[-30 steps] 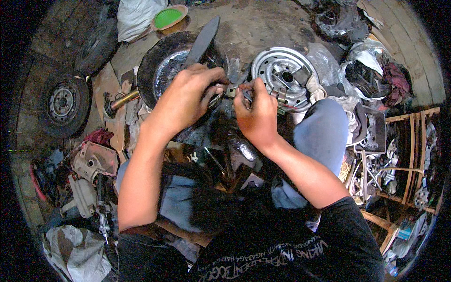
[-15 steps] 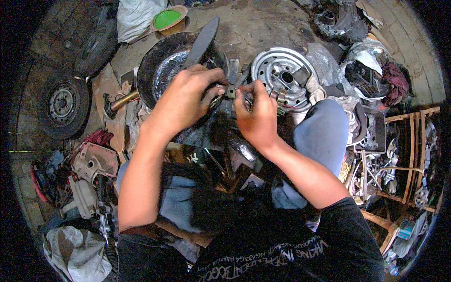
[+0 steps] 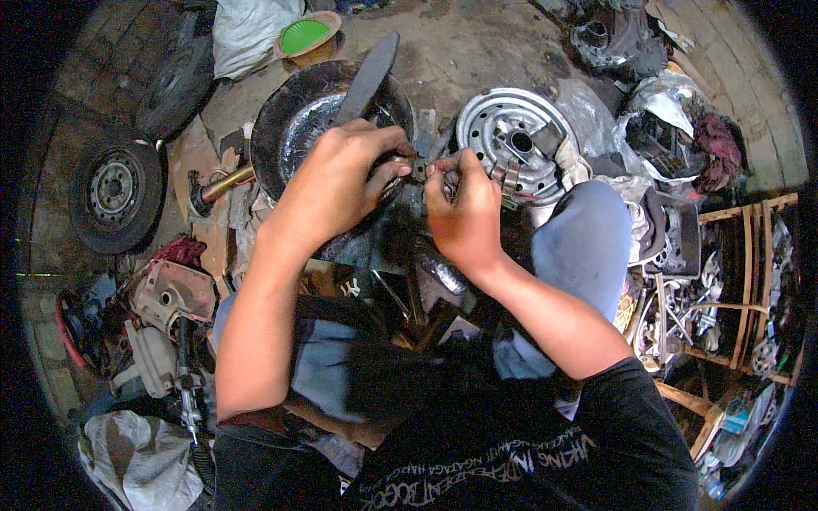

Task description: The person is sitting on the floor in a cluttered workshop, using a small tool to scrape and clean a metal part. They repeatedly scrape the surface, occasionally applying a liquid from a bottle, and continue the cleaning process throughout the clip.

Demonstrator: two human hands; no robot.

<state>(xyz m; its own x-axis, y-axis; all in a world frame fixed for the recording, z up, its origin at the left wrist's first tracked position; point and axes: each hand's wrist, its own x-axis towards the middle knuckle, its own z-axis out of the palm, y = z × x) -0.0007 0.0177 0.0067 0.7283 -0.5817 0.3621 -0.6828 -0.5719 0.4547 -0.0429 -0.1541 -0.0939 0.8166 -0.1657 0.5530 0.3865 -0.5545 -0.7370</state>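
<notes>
My left hand (image 3: 341,175) is closed in a pinch at the left end of a small metal piece (image 3: 419,169). On its other side, the thumb and fingers of my right hand (image 3: 467,213) are closed on the same piece. A second thin dark part seems tucked in the right fingers, too small to name. Past the left knuckles, a long flat dark-grey blade-shaped piece (image 3: 371,78) sticks up over a round black basin (image 3: 266,111); its lower end is hidden, so whether I hold it cannot be told.
A silver wheel rim (image 3: 470,119) lies right of the basin. At far left are tyred wheels (image 3: 111,187); a green-lined bowl (image 3: 305,37) stands at the back. Metal parts (image 3: 175,294) and a white sack (image 3: 141,464) lie left, a wooden rack (image 3: 750,281) right.
The small metal piece is turned slightly between my fingertips and looks darker. Both hands stay in nearly the same place.
</notes>
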